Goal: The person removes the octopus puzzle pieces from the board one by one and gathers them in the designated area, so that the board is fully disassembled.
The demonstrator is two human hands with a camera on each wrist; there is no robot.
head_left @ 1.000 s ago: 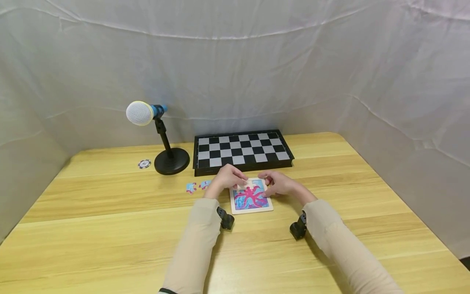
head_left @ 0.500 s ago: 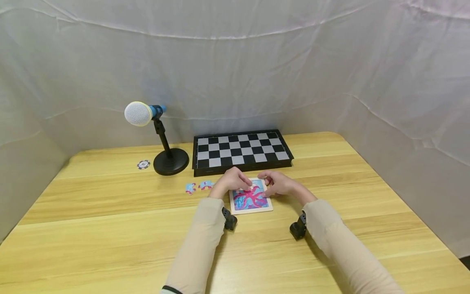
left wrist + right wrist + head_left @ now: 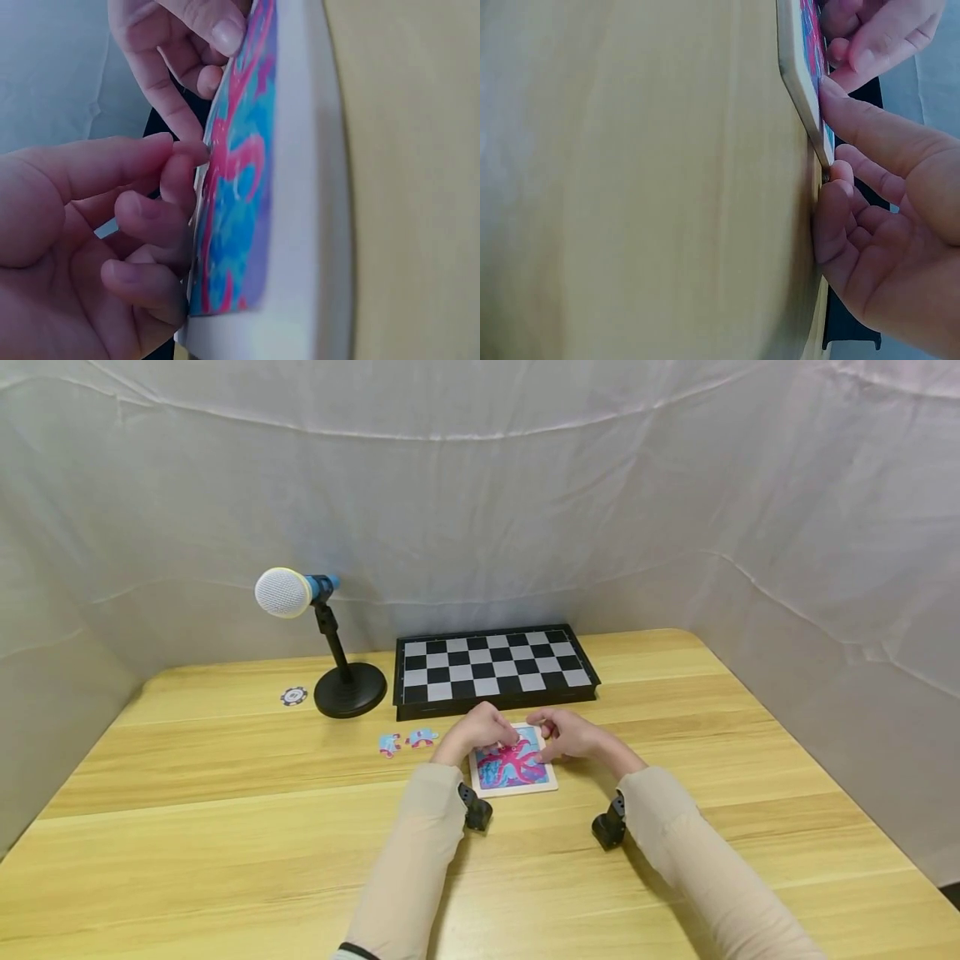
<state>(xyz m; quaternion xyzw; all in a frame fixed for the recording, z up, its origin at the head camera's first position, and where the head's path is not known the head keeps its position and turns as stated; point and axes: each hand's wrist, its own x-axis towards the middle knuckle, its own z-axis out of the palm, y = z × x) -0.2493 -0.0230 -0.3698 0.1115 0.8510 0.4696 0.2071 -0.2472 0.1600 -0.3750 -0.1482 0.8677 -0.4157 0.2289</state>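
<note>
A square jigsaw puzzle of a pink octopus on blue lies in a pale wooden tray on the table. My left hand is over its upper left part, thumb and forefinger pinching a puzzle piece mostly hidden by the fingers, right at the picture's surface. In the left wrist view, the other fingers of my left hand curl along the tray's side. My right hand holds the tray's right side, thumb on the picture and fingers at the edge. Two loose puzzle pieces lie to the left.
A folded black-and-white chessboard lies just behind the tray. Back left stands a toy-like microphone on a black round-based stand, with a poker chip beside it. Grey-white cloth hangs around the wooden table.
My left hand has moved slightly right and lower over the puzzle, and the bare pale patch near its top is now covered from view. My right hand stays in place.
</note>
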